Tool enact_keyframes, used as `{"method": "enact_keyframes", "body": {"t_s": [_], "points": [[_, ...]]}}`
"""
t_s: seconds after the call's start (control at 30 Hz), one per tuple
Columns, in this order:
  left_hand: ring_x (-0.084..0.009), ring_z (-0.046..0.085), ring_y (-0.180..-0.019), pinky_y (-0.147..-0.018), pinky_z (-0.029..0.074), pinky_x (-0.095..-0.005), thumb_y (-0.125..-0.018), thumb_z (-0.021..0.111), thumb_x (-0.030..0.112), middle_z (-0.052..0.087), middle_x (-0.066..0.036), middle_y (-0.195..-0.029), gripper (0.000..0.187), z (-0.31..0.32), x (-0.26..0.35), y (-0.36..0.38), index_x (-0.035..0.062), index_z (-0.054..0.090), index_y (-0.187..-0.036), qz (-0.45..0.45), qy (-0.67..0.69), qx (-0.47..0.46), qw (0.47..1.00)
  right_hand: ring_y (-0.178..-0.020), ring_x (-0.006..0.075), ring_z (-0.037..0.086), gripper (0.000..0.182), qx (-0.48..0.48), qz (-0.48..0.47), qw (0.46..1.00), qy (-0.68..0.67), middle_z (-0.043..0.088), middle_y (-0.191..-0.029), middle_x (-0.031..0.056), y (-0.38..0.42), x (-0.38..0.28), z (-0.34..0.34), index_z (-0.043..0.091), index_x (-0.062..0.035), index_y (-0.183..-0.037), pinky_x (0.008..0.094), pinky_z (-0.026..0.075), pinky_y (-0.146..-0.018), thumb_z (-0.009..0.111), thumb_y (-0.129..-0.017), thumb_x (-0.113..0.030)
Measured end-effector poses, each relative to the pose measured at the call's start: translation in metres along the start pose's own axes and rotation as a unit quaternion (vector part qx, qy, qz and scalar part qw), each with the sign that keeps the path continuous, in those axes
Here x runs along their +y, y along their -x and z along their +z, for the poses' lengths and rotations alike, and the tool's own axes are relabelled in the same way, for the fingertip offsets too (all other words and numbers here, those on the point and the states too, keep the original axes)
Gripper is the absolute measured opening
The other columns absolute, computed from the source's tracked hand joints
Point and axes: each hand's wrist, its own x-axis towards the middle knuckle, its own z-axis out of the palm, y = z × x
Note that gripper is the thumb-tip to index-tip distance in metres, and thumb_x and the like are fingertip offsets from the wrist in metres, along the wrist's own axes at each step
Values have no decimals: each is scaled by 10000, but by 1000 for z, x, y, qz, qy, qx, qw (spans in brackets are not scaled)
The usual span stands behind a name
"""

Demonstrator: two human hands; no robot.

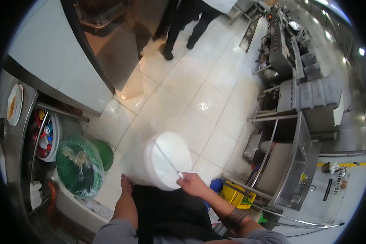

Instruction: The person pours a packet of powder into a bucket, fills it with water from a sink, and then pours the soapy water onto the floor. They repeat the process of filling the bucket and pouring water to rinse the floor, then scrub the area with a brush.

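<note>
A white plastic bucket (169, 156) is tilted in front of my dark apron (171, 211), its round end turned up toward me and its side blurred to the left. My right hand (193, 185) is closed round the grip of its wire handle (165, 154), which crosses the round end. At the lower left of the bucket, my left hand (127, 184) holds its base edge, with the fingers partly hidden.
At left stands a green bin (77, 166) lined with clear plastic, beside a white bin (53, 138) of cans. Plates (15, 105) lie on a steel counter. A person (195, 20) stands ahead on wet-looking tiles (203, 105). Right are a steel sink unit (290, 162) and yellow bucket (236, 195).
</note>
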Motion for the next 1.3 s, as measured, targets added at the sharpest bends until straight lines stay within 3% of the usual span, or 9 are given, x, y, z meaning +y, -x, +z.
{"method": "enact_keyframes", "body": {"t_s": [0.13, 0.17, 0.23, 0.3, 0.43, 0.7, 0.77, 1.07, 1.3], "points": [[-323, 454, -1295, -1028, 404, -515, -943, 458, 558, 451, -80, -1446, 619, -21, 11, 22, 180, 415, -1432, -5, 35, 38, 999, -833, 383, 639, 265, -79, -19, 995, 55, 648, -851, 253, -22, -65, 11, 643, -11, -981, 438, 498, -778, 565, -897, -251], [-322, 436, -1315, -1053, 386, -516, -949, 445, 551, 435, -78, -1462, 618, -35, 1, 11, 181, 399, -1442, 45, 91, -44, 994, -890, 443, 627, 285, -113, -21, 991, 74, 647, -895, 281, -28, -81, 13, 644, -6, -988, 473, 495, -810, 547, -900, -259], [-321, 418, -1335, -1078, 367, -517, -955, 432, 544, 419, -75, -1477, 617, -50, -7, -6, 182, 383, -1452, 94, 157, -131, 974, -876, 440, 627, 287, -100, -50, 990, 87, 648, -886, 282, -39, -92, 26, 643, 1, -966, 478, 494, -808, 552, -897, -262], [-313, 391, -1366, -1105, 349, -496, -963, 408, 542, 393, -80, -1503, 618, -63, -7, -10, 180, 370, -1462, -6, 258, -130, 957, -861, 442, 628, 293, -147, -67, 979, 128, 647, -865, 281, -49, -112, 34, 636, 14, -941, 484, 494, -804, 558, -891, -264], [-313, 375, -1382, -1109, 354, -484, -964, 405, 538, 373, -82, -1520, 633, -71, -24, -5, 164, 358, -1472, -39, 244, -21, 969, -834, 426, 624, 286, -175, -103, 964, 173, 639, -837, 263, -65, -122, 53, 618, 16, -947, 469, 496, -774, 556, -895, -259], [-297, 369, -1350, -1044, 418, -442, -914, 488, 574, 371, -108, -1471, 724, -67, -75, 16, 124, 350, -1463, 2, 208, -34, 978, -819, 452, 620, 271, -225, -130, 945, 196, 632, -807, 275, -76, -125, 53, 597, 27, -879, 507, 492, -769, 535, -878, -237], [-291, 355, -1361, -1045, 420, -437, -913, 481, 593, 362, -111, -1474, 739, -66, -79, 18, 126, 344, -1469, 55, 115, -60, 990, -820, 455, 621, 268, -227, -135, 949, 172, 631, -803, 278, -80, -115, 48, 596, 30, -874, 511, 493, -772, 532, -872, -230], [-255, 425, -1254, -1011, 429, -401, -852, 506, 705, 371, -93, -1436, 860, 0, -53, 7, 106, 359, -1452, -59, 134, 149, 978, -812, 455, 626, 275, -225, -160, 956, 96, 631, -794, 279, -144, -20, -24, 599, 33, -847, 509, 499, -762, 540, -863, -235], [-243, 400, -1307, -1001, 399, -412, -860, 539, 612, 394, -49, -1473, 760, 159, -56, -27, 169, 371, -1454, -31, 49, 166, 984, -859, 456, 623, 297, -141, -117, 982, 34, 646, -854, 271, -282, 146, -122, 615, 20, -861, 518, 492, -803, 558, -850, -272]]}}
